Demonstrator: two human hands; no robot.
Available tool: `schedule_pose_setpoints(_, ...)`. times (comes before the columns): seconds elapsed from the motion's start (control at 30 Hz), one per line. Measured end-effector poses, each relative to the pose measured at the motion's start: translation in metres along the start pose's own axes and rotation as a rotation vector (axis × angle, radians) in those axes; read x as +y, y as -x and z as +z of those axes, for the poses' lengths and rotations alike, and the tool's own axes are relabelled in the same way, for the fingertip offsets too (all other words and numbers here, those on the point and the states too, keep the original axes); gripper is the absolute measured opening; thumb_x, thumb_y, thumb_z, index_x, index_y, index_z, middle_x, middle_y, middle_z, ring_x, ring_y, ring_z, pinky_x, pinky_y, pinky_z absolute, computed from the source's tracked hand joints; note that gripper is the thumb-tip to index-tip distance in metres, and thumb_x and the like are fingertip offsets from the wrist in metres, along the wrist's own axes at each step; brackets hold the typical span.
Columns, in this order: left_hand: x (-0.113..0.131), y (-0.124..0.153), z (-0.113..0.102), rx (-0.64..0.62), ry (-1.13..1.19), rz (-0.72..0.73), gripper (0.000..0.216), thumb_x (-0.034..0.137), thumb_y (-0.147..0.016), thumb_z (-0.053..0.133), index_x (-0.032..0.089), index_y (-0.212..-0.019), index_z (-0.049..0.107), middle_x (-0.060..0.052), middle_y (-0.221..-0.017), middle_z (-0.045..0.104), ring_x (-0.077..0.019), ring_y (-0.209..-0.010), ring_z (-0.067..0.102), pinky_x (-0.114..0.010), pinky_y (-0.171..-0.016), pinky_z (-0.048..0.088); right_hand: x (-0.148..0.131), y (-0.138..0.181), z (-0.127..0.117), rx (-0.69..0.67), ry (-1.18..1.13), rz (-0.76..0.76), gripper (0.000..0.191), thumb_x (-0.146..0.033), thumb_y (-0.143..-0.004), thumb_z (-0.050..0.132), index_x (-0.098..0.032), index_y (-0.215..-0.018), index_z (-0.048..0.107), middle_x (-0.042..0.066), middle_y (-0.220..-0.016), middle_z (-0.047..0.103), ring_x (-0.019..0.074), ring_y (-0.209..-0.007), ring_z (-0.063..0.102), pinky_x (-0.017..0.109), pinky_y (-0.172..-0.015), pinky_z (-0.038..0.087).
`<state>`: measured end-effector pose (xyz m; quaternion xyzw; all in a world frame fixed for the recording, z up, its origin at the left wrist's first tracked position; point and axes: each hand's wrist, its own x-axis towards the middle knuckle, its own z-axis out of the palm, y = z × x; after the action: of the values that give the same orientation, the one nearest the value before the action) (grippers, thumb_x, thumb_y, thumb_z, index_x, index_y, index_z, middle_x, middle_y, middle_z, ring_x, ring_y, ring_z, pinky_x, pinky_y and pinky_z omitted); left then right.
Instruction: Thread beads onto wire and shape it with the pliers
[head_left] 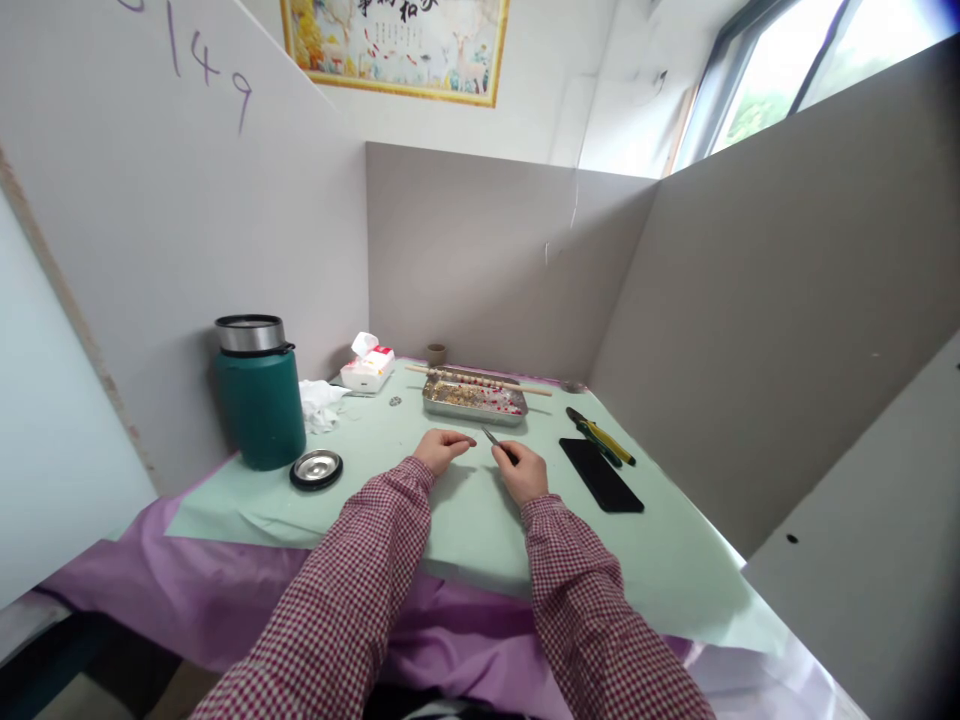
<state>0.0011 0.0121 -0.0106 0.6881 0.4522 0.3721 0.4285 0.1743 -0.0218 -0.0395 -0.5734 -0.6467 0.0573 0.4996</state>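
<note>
Facing a bead-filled tray (pixel 474 411), right hand (pixel 523 473) fingers clamp tweezers (pixel 491 438), left hand (pixel 440 448) fingers pinched.

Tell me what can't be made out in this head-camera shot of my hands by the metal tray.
Head view, left hand: whether it pinches anything is too small to tell.
Head view, thin metal tool: the right hand covers its handle, so its type is unclear.
Head view, metal tray: contents too small, only red and pale specks.
</note>
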Motion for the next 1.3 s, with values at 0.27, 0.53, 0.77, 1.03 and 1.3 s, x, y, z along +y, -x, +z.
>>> schedule_pose_setpoints(0.27,-0.002,-0.001,0.000,-0.044,0.033,-0.046,0.032,0.030,-0.074,0.053,0.011,-0.095,0.066,0.008,-0.032,0.034,-0.0048,-0.030,0.025,-0.020,-0.036,0.019,-0.006,0.001,0.001,0.044,0.127,-0.037,0.029,-0.038,-0.076,0.045,-0.019,-0.084,0.066,0.005,-0.081,0.065,0.0171,-0.075,0.056,0.026,-0.069,0.039)
schedule_pose_setpoints(0.53,0.001,0.002,-0.004,-0.094,0.165,-0.002,0.037,0.034,-0.073,0.054,0.009,-0.099,0.064,0.009,-0.035,0.029,-0.0039,-0.029,0.027,-0.019,-0.034,0.019,0.002,-0.005,-0.001,-0.120,-0.369,0.218,0.039,-0.049,-0.068,0.053,-0.014,-0.073,0.067,0.002,-0.055,0.057,0.0120,-0.048,0.046,0.024,-0.049,0.036)
schedule_pose_setpoints(0.77,-0.001,0.000,-0.002,-0.085,0.045,-0.021,0.034,0.032,-0.075,0.052,0.010,-0.098,0.065,0.008,-0.031,0.032,-0.0045,-0.028,0.027,-0.019,-0.034,0.017,0.006,-0.006,0.002,-0.003,-0.273,0.189,0.033,-0.046,-0.066,0.055,-0.015,-0.069,0.066,0.002,-0.058,0.058,0.0138,-0.056,0.049,0.025,-0.056,0.039)
schedule_pose_setpoints(1.03,0.003,0.004,-0.002,-0.091,0.088,0.013,0.035,0.033,-0.076,0.051,0.011,-0.101,0.064,0.008,-0.032,0.032,-0.0045,-0.030,0.027,-0.019,-0.034,0.018,0.002,-0.007,-0.002,-0.172,-0.656,0.422,0.038,-0.048,-0.060,0.060,-0.013,-0.074,0.066,-0.001,-0.053,0.050,0.0066,-0.041,0.036,0.019,-0.035,0.022)
schedule_pose_setpoints(1.3,-0.005,-0.001,-0.001,-0.073,0.032,0.036,0.035,0.034,-0.075,0.052,0.014,-0.099,0.065,0.007,-0.034,0.041,-0.0052,-0.030,0.030,-0.020,-0.037,0.024,0.006,-0.009,-0.002,-0.237,-0.753,0.432,0.036,-0.046,-0.061,0.061,-0.013,-0.074,0.065,0.002,-0.058,0.056,0.0075,-0.041,0.042,0.019,-0.031,0.024)
